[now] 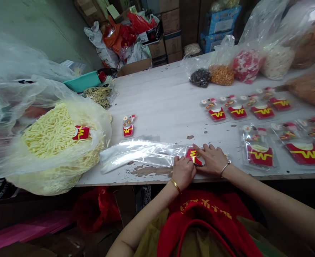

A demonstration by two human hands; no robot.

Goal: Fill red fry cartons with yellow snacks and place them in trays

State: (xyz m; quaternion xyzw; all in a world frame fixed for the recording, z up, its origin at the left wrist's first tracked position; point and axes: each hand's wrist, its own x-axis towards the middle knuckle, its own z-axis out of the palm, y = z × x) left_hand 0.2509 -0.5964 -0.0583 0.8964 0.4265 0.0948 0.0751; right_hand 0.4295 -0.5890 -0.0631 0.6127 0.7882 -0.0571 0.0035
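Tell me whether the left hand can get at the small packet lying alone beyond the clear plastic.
Probably yes: the small packet lies uncovered, with only low-lying clear plastic between. The left hand would likely first have to leave the red-and-yellow piece it is at, beside the right hand.

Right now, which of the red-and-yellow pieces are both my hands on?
The red-and-yellow piece at the right end of the long clear plastic. Your left hand and right hand meet there; the others lie apart from both hands.
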